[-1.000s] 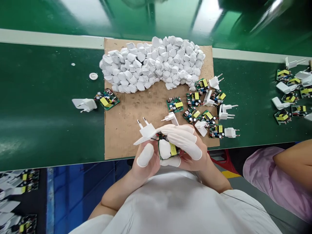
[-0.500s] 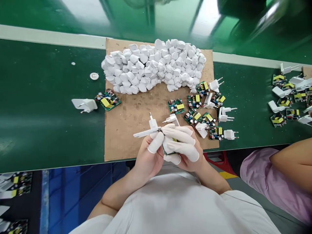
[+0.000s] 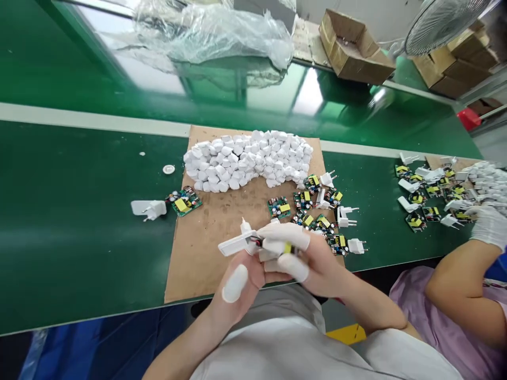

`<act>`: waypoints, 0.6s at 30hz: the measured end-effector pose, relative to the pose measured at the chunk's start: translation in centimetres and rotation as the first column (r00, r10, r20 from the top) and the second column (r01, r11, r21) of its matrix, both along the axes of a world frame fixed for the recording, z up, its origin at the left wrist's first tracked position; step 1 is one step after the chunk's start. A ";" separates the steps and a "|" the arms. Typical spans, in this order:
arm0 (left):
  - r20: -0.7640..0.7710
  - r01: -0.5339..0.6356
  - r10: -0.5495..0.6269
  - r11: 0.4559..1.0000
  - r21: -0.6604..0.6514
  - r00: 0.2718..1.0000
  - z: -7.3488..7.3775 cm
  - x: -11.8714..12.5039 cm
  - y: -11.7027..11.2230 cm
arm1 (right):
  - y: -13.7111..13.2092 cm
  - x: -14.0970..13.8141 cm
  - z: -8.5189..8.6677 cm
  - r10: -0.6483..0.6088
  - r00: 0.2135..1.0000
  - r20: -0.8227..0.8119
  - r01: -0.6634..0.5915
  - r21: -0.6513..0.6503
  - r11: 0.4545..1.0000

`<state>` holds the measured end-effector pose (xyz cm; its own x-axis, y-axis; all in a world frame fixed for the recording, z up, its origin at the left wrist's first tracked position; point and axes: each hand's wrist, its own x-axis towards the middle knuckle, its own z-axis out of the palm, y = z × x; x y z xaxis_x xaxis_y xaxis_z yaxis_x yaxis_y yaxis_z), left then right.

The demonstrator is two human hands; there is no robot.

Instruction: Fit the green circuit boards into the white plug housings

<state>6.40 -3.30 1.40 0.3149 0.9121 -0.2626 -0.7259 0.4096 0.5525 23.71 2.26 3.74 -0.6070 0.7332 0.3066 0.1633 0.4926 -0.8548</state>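
Note:
Near the cardboard's front edge, my right hand (image 3: pixel 307 258), with white finger cots, is closed around a small circuit board (image 3: pixel 290 248) with a yellow transformer. Fingers cover most of the board. Short wires join it to a white plug housing (image 3: pixel 237 243) with a flat cover, sticking out to the left. My left hand (image 3: pixel 241 287) is just below the housing, its cotted thumb stretched away from it. The other left fingers are mostly hidden, so whether they touch the housing is unclear. Several wired boards with plugs (image 3: pixel 322 224) lie to the right.
White putty-like lumps (image 3: pixel 249 161) are heaped on the cardboard sheet (image 3: pixel 209 227). At left lie another board (image 3: pixel 184 201) with its plug and a white round piece (image 3: pixel 168 169). A co-worker's gloved hand (image 3: pixel 489 227) is at far right, beside more boards. Behind are plastic wrap and boxes.
The view has tilted up, bringing the far bench, boxes and co-worker's hand into sight. My left thumb has come off the plug housing and spread away. My right hand still grips the board.

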 end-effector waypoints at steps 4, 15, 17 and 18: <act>-0.093 0.020 -0.014 0.998 0.059 0.996 -0.8 -1.4 -0.6 | 6.3 3.1 1.9 -0.138 0.983 -0.123 0.060 -0.495 0.867; -0.803 0.148 0.452 0.891 0.430 -0.389 -2.8 -10.5 4.1 | 27.8 5.0 0.0 -0.618 0.723 0.310 0.538 0.310 0.784; -0.783 0.214 0.408 0.913 0.348 -0.470 -3.3 -10.7 5.2 | 27.0 4.9 0.3 -0.590 0.695 0.411 0.485 0.339 0.806; -0.767 0.235 0.394 0.919 0.317 -0.507 -3.5 -10.7 5.6 | 26.3 4.9 0.6 -0.574 0.689 0.443 0.454 0.355 0.817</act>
